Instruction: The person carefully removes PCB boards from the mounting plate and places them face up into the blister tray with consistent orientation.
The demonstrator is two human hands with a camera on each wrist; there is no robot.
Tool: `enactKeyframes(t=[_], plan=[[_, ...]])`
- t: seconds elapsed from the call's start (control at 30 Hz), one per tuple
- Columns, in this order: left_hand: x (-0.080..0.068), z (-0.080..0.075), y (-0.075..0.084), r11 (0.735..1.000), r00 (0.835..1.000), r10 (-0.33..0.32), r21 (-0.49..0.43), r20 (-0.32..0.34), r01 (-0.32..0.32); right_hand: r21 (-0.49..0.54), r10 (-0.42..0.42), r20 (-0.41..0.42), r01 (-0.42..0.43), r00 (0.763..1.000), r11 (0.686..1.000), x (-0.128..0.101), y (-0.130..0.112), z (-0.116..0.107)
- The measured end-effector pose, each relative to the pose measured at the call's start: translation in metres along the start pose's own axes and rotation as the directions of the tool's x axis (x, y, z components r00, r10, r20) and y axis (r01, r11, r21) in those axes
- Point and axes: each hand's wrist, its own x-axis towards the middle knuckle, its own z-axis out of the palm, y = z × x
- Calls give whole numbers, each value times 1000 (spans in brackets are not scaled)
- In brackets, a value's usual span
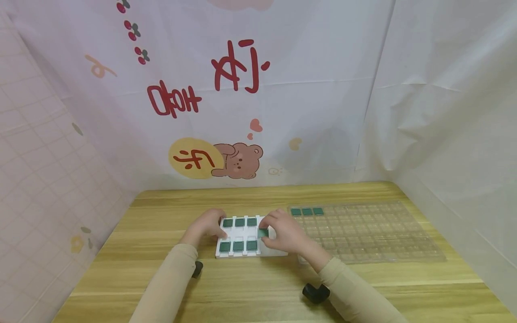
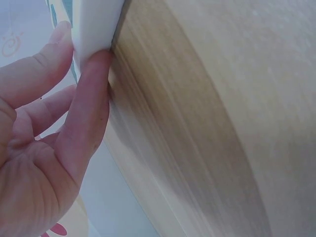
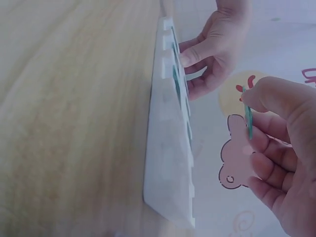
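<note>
A white foam tray (image 1: pixel 239 235) lies on the wooden table, with green square chips (image 1: pixel 240 222) in its far and near rows; the middle row's left slots show bare. My left hand (image 1: pixel 210 225) pinches the tray's left edge, and the left wrist view shows thumb and finger on the tray's white corner (image 2: pixel 94 24). My right hand (image 1: pixel 278 231) pinches one green chip (image 1: pixel 263 233) just above the tray's right side. In the right wrist view this chip (image 3: pixel 249 127) stands edge-on between thumb and forefinger, a little off the tray (image 3: pixel 168 148).
A clear plastic compartment tray (image 1: pixel 363 233) lies to the right, with three green chips (image 1: pixel 307 211) in its far left corner. Printed cloth walls close in the table on three sides. Bare wood runs along the near edge (image 1: pixel 250 291).
</note>
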Motion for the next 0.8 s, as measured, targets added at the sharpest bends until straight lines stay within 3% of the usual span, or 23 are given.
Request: enactKeyframes(t=[0.3, 0.6, 0.8], plan=[[-2, 0, 2, 998, 1000, -15, -52, 9, 16, 52, -36, -90, 41, 995, 998, 0, 2, -7], [-1, -1, 1, 1000, 1000, -4, -26, 6, 4, 18, -91, -187, 96, 978, 995, -2, 14, -12], [1, -1, 0, 1000, 1000, -4, -31, 10, 4, -2, -60, -189, 60, 980, 998, -8, 20, -18]])
